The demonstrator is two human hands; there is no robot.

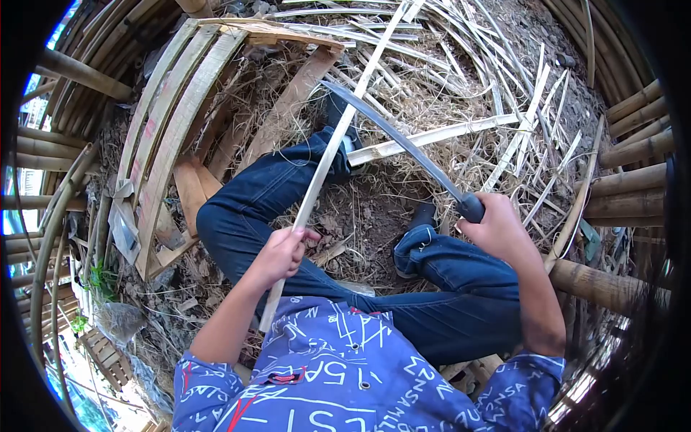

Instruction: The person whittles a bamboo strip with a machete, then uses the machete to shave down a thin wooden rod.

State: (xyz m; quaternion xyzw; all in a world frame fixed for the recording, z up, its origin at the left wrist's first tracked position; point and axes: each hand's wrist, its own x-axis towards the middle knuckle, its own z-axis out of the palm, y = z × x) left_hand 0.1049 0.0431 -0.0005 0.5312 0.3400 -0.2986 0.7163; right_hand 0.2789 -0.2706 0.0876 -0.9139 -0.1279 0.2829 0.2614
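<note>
My left hand [279, 258] is closed around a long, pale bamboo strip [325, 160], which slants from beside my shirt up past my knee. In my right hand [497, 227] is the dark handle of a machete [414, 149], its long blade pointing up and left. Near its tip the blade overlaps the strip in this view. Another flat bamboo strip [446, 137] lies crosswise on the ground, one end by my boot. My legs in jeans [252, 194] are bent on both sides of the bare soil.
A slatted wooden crate [183, 108] lies tipped at the left. Shavings [439, 93] and several split strips cover the ground ahead and to the right. Bamboo pole walls [630, 191] close in on both sides. Plastic scraps [128, 234] lie at the left.
</note>
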